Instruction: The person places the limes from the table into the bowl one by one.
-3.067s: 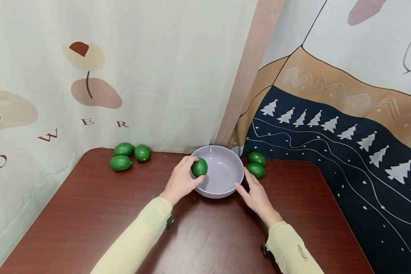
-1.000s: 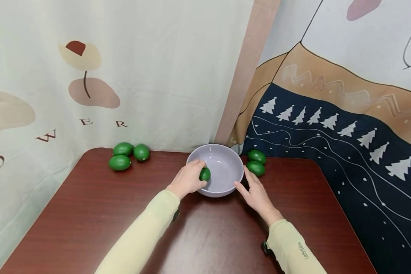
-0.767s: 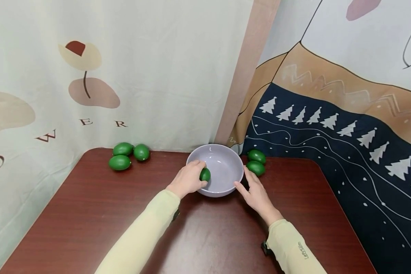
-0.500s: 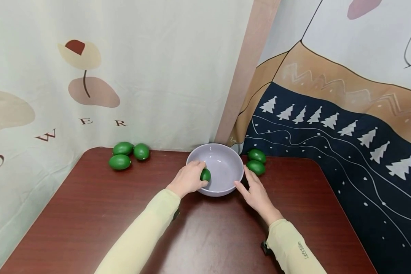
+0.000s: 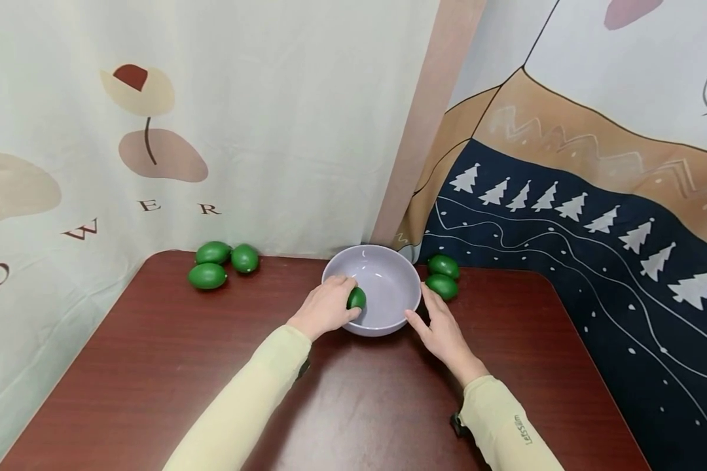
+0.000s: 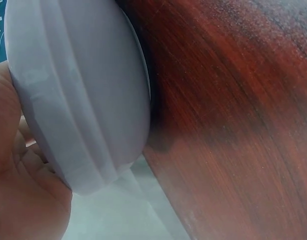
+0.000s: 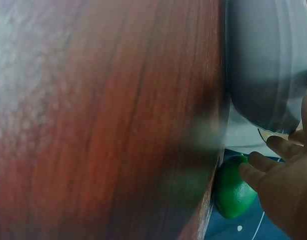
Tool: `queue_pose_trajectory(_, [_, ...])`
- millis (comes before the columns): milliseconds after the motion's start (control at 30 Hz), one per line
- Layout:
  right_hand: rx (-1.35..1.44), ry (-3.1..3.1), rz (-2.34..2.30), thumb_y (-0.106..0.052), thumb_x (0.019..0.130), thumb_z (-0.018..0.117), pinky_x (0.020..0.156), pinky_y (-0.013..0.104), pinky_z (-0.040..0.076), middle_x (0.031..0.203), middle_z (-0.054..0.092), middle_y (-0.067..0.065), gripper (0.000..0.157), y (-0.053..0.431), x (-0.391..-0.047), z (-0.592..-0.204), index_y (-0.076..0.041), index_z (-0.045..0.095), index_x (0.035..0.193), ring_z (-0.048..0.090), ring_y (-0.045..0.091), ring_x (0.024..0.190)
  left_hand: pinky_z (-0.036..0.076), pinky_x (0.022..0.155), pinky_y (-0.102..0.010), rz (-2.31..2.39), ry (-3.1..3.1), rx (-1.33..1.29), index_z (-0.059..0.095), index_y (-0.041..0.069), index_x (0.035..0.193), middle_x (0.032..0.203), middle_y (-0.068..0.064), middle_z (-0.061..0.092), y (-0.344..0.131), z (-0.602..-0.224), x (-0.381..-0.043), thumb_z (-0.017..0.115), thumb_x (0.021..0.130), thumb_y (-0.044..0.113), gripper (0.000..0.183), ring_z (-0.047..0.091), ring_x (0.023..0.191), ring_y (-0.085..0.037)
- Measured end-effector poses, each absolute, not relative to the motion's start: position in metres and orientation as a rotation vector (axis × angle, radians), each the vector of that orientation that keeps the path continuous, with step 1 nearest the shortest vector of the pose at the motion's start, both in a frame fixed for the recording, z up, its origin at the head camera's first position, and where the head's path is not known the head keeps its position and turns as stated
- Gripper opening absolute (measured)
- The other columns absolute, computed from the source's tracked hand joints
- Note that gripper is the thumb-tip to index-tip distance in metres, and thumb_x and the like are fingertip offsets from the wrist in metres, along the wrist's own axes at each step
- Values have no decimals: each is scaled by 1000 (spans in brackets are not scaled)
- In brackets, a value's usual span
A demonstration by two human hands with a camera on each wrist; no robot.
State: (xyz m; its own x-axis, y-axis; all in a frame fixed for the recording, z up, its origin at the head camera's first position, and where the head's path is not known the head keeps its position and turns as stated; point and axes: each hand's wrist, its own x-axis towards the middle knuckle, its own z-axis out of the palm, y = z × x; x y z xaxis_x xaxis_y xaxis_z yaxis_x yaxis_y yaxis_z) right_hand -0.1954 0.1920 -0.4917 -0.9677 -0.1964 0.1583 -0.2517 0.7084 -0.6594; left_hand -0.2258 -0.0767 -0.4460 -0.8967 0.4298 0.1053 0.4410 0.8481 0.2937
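We see the left hand (image 5: 325, 307) curled around a green lime (image 5: 356, 298), holding it just inside the grey bowl (image 5: 389, 291) at the bowl's 8 o'clock wall. The right hand (image 5: 442, 330), fingers spread and straight, rests against the bowl's outer side at 4 o'clock. Two limes (image 5: 443, 277) lie on the worktop (image 5: 153, 366) just beside the bowl at 2 o'clock; three limes (image 5: 220, 263) sit well apart at 10 o'clock.
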Motion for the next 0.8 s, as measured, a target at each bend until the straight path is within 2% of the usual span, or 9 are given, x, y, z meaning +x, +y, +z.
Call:
queue_pose_trajectory(167, [381,-2829,1095,-35,103,64,119,59,33,163,35,21,75,192,-195,-492,-4,31,162,35,39,150,52,82,-40,-520,-2946,-708,66,5,115,113,-8,65,-77,-448,-224,77,87,25,36,56,101,-26])
queue_pose_trajectory(400, [409,-2801,1063,-30,104,64,119,60,32,161,36,26,72,191,-197,-492,2,31,160,35,42,149,53,92,-43,-543,-2900,-735,65,3,119,125,-11,65,-78,-450,-223,74,92,25,35,58,116,-28])
queue_pose_trajectory(800, [398,-2831,1058,-33,104,63,120,59,30,163,34,23,75,190,-196,-493,0,28,162,34,41,150,53,99,-44,-630,-2740,-821,66,2,117,121,-10,65,-86,-459,-219,65,96,18,26,59,117,-29])
